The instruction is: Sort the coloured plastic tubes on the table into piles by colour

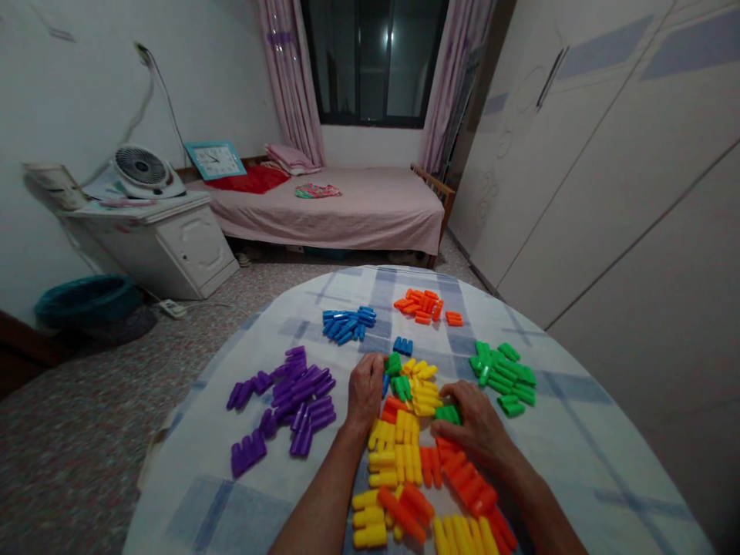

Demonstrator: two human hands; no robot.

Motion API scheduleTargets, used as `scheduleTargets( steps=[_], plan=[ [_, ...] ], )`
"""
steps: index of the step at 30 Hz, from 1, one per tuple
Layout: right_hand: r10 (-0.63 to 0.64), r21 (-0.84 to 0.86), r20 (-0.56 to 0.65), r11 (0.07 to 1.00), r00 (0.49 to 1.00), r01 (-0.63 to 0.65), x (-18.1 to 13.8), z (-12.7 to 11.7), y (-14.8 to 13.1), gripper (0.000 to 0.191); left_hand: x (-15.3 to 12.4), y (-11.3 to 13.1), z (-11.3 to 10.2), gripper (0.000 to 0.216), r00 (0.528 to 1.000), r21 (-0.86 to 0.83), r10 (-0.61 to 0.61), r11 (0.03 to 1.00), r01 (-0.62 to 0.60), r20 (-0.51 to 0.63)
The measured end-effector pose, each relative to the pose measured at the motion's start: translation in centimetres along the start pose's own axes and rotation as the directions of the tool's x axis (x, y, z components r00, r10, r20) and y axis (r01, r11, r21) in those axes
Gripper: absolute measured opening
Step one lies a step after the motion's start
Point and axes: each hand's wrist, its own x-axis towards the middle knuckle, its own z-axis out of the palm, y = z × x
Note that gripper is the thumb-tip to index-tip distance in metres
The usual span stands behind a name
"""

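Note:
My left hand rests at the left side of the middle pile, fingers curled together. Its fingertips meet a green ridged plastic piece, and a blue piece shows beside it; its grip is partly hidden. On the pile's right side, my right hand has its thumb and fingers around a green ridged piece. Between the hands lie yellow pieces, another green one and an orange one. Nearer to me are more yellow pieces and orange pieces.
Sorted heaps lie around on the checked tablecloth: purple pieces left, blue pieces and orange pieces at the back, green pieces right. Beyond the round table stand a bed, a white cabinet and a wardrobe.

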Motion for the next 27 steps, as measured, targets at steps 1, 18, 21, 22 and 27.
scheduleTargets(
  steps=[1, 18, 21, 22, 27],
  plan=[
    [-0.009, -0.003, -0.004, 1.000, 1.000, 0.009, -0.1, 0.2, 0.0, 0.023, 0.0, 0.1, 0.0, 0.042, 1.000, 0.010, -0.002, 1.000, 0.002, 0.004],
    [0.068, -0.247, 0.024, 0.967, 0.997, -0.060, 3.9, 1.1, -5.9, 0.022, 0.2, -1.4, 0.7, 0.039, 0.988, 0.259, 0.147, 0.954, -0.152, 0.039],
    [0.108, -0.404, 0.077, 0.912, 0.991, -0.068, 4.8, 1.2, -7.2, 0.027, 0.2, -1.1, 0.6, 0.040, 0.990, 0.263, 0.138, 0.954, -0.144, 0.042],
    [0.102, -0.431, 0.087, 0.901, 0.991, -0.055, 4.9, 1.3, -7.6, 0.027, 0.2, -1.0, 0.6, 0.039, 0.990, 0.259, 0.137, 0.955, -0.143, 0.043],
    [-0.011, -0.381, 0.084, 0.924, 0.996, 0.042, 4.6, 2.1, -8.3, 0.015, 0.3, -0.8, 0.5, 0.040, 0.991, 0.226, 0.128, 0.965, -0.132, 0.030]
  ],
)
